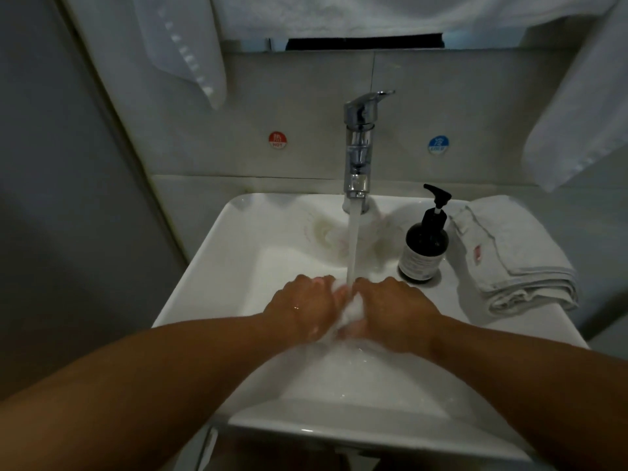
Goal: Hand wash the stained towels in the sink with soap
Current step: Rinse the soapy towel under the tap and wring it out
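Left hand [302, 309] and right hand [396, 312] are scrunching a towel [351, 309] under the tap [358, 144]
fingers [323, 285] are clamping it, red HOT sticker [277, 140] behind

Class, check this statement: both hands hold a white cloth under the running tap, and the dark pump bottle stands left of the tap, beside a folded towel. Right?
One slip: the head view shows the pump bottle standing right of the tap, beside the folded towel. The left hand and right hand do hold the white cloth under that running tap.
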The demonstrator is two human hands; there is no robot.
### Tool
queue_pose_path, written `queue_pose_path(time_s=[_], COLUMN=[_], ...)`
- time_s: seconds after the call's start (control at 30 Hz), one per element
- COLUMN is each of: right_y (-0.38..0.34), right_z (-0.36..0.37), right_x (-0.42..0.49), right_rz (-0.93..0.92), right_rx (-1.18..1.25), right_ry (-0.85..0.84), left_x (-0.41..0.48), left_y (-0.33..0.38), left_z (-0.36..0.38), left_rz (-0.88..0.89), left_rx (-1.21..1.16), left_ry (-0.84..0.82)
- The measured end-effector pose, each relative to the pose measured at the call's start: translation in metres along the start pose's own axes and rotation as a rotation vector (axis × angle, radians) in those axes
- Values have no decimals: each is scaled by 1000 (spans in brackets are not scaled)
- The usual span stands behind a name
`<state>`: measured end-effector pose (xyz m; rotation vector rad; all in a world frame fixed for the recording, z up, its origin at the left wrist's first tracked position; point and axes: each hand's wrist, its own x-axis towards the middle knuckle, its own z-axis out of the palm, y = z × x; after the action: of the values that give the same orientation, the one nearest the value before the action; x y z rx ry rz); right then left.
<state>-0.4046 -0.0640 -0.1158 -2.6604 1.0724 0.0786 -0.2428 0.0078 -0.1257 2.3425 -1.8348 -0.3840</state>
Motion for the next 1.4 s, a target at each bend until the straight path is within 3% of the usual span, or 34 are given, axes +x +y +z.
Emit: queue_pose_path(time_s=[0.1, 0.2, 0.23, 0.3, 0.37, 0.47, 0.53, 0.7, 0.83, 0.97, 1.03, 1.13, 1.2, 1.27, 1.33, 1.4], right_y=[1, 4, 2, 2, 3, 11, 9, -3, 0, 0, 5, 9, 10, 12, 16, 7], right_z=[-10, -27, -29, -22, -7, 3, 3, 19, 13, 2, -1, -2, -10, -19, -18, -8], right_x=[1, -4, -6, -7, -9, -15, -17, -3, 4, 2, -3, -10, -14, -20, -28, -37], right_rz=[8, 71, 93, 100, -18, -196, -190, -74, -41, -12, -30, 17, 98, 38, -118, -151], right_rx=[198, 533, 551, 379, 249, 376, 206, 151, 125, 127, 243, 505, 570, 533, 324, 165], right_ry=[-109, -340, -371, -256, -85, -194, -245, -67, -31, -12, -54, -188, -228, -275, -303, -309], left_x=[1, -8, -8, -11, -18, -37, -39, -26, -5, 4, 2, -7, -12, -21, -35, -47], left_y=[2, 8, 7, 2, -7, -5, -4, -3, -8, -7, -6, -3, -6, -13, -19, -19], left_z=[-8, -35, -41, -44, -37, -24, -14, 4, 0, 3, 0, -15, -25, -26, -22, -12], left_rz=[-66, -169, -211, -255, -139, 146, 166, 258, 67, 14, -32, -141, -131, -15, 98, 142], left_rx=[16, -159, -240, -309, -279, -117, -61, 147, 12, 30, -86, -303, -264, -202, -203, -126], left_ry=[-71, -429, -482, -413, -214, -234, -223, -48, -25, 57, -4, -293, -322, -254, -260, -294])
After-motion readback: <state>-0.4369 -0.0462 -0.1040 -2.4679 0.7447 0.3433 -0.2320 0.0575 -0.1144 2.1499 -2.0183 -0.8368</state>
